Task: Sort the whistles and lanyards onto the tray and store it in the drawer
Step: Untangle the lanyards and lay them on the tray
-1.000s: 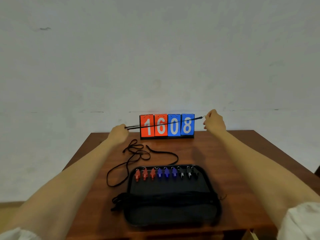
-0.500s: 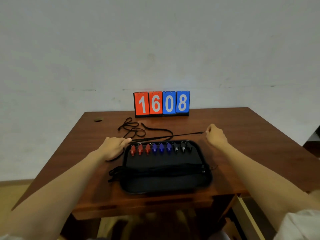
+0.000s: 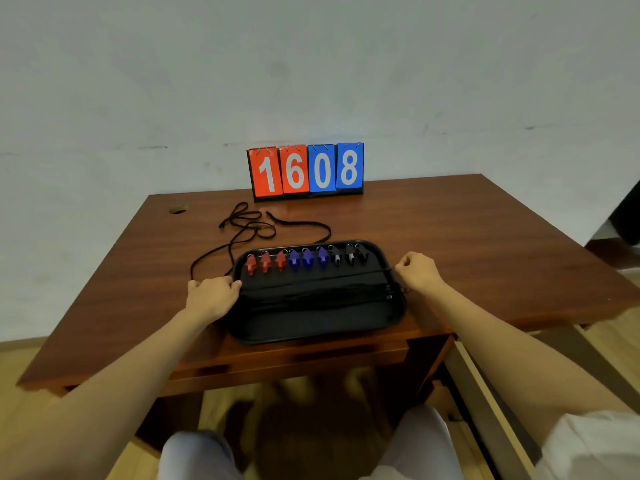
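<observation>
A black tray (image 3: 311, 323) lies near the table's front edge. Along its far side stands a row of whistles: three red (image 3: 265, 262), three blue (image 3: 308, 258), three black (image 3: 349, 254). Several black lanyards (image 3: 311, 296) lie bundled across the tray's middle. My left hand (image 3: 211, 297) and my right hand (image 3: 415, 271) pinch the two ends of one black lanyard (image 3: 318, 279), stretched straight and low over the tray, just above the bundle. Loose black lanyards (image 3: 252, 226) lie tangled on the table behind the tray's left end.
A flip scoreboard (image 3: 306, 171) reading 1608 stands at the table's (image 3: 450, 237) far edge by the wall. An open drawer (image 3: 485, 403) juts out below the table at the right. My knees show under the table's front edge.
Both hands have brought the stretched lanyard down and toward me, from in front of the scoreboard to just over the tray's middle. The view has tilted downward.
</observation>
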A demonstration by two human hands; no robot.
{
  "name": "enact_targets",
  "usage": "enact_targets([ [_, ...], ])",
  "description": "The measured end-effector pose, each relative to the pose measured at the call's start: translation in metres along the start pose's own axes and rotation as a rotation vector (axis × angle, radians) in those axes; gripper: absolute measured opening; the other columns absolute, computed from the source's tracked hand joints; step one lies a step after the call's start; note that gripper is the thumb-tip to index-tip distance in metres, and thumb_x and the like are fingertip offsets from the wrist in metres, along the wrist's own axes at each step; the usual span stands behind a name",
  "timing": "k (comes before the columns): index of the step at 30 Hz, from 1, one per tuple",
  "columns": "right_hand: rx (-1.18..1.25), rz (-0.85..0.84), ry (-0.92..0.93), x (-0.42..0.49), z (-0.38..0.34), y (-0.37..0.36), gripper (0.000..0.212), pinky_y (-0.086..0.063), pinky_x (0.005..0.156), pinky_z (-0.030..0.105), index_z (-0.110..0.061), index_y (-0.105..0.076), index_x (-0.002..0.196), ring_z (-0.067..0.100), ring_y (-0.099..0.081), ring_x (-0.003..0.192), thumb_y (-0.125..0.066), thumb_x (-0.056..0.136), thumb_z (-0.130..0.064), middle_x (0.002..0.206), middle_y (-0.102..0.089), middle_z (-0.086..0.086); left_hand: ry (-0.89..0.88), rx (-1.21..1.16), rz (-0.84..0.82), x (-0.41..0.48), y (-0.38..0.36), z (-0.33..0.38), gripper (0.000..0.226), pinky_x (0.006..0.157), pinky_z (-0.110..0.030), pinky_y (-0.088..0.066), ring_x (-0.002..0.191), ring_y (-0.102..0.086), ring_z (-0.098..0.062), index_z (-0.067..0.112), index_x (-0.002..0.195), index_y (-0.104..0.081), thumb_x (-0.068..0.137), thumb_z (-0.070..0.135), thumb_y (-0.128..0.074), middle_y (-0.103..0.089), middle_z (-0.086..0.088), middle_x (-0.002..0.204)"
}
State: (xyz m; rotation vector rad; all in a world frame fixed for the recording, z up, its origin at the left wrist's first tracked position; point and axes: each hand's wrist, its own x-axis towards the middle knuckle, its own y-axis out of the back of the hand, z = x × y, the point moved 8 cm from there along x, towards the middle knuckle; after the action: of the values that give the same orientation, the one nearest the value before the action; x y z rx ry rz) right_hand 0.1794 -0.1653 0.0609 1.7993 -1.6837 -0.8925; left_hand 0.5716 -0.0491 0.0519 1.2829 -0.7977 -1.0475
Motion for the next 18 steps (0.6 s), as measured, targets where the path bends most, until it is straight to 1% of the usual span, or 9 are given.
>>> enact_targets([
  [3, -0.019, -0.018, -0.016, -0.004, 0.009, 0.001, 0.016, -0.046, 0.066, 0.034, -0.012, -0.05, 0.071, 0.023, -0.054, 0.072, -0.054, 0.087, -0.016, 0.072, -0.058, 0.004, -0.016, 0.061, 0.042, -0.003, 0.0, 0.004, 0.041, 0.1, -0.044, -0.028, 0.108, -0.054, -0.028, 0.016, 0.1, -0.063, 0.098, 0.04, -0.03, -0.064, -0.009, 0.109],
  [5, -0.033, -0.041, -0.016, -0.006, 0.012, 0.001, 0.016, -0.048, 0.068, 0.035, -0.011, -0.054, 0.072, 0.022, -0.056, 0.073, -0.058, 0.086, -0.018, 0.076, -0.062, 0.005, -0.023, 0.108, 0.061, -0.006, -0.001, 0.005, 0.041, 0.101, -0.045, -0.027, 0.114, -0.05, -0.028, 0.016, 0.107, -0.064, 0.098, 0.041, -0.032, -0.06, -0.009, 0.116],
  [7, -0.048, -0.066, -0.014, -0.007, 0.014, -0.001, 0.017, -0.05, 0.069, 0.036, -0.01, -0.056, 0.073, 0.022, -0.057, 0.073, -0.06, 0.087, -0.018, 0.079, -0.064, 0.008, -0.02, 0.132, 0.076, -0.01, -0.001, 0.005, 0.04, 0.102, -0.044, -0.028, 0.117, -0.047, -0.028, 0.016, 0.11, -0.064, 0.097, 0.042, -0.035, -0.058, -0.009, 0.118],
  [12, -0.108, -0.088, -0.009, -0.011, 0.021, -0.007, 0.016, -0.053, 0.071, 0.039, -0.008, -0.055, 0.074, 0.024, -0.057, 0.073, -0.06, 0.087, -0.015, 0.083, -0.065, 0.011, -0.019, 0.099, 0.104, -0.015, -0.004, 0.005, 0.035, 0.101, -0.044, -0.029, 0.117, -0.045, -0.028, 0.017, 0.106, -0.063, 0.094, 0.043, -0.043, -0.055, -0.008, 0.118],
  [15, -0.123, -0.091, 0.0, -0.013, 0.022, -0.007, 0.013, -0.052, 0.07, 0.038, -0.008, -0.056, 0.075, 0.024, -0.057, 0.073, -0.059, 0.087, -0.013, 0.082, -0.063, 0.01, -0.022, 0.102, 0.121, -0.018, -0.006, 0.005, 0.034, 0.101, -0.044, -0.029, 0.118, -0.042, -0.028, 0.018, 0.104, -0.063, 0.093, 0.044, -0.044, -0.053, -0.007, 0.118],
  [18, -0.12, -0.085, 0.012, -0.014, 0.022, -0.007, 0.011, -0.053, 0.074, 0.039, -0.007, -0.057, 0.076, 0.024, -0.058, 0.075, -0.059, 0.086, -0.011, 0.086, -0.065, 0.012, -0.01, 0.103, 0.141, -0.02, -0.009, 0.003, 0.034, 0.1, -0.044, -0.028, 0.119, -0.038, -0.028, 0.02, 0.103, -0.063, 0.092, 0.046, -0.044, -0.051, -0.007, 0.119],
])
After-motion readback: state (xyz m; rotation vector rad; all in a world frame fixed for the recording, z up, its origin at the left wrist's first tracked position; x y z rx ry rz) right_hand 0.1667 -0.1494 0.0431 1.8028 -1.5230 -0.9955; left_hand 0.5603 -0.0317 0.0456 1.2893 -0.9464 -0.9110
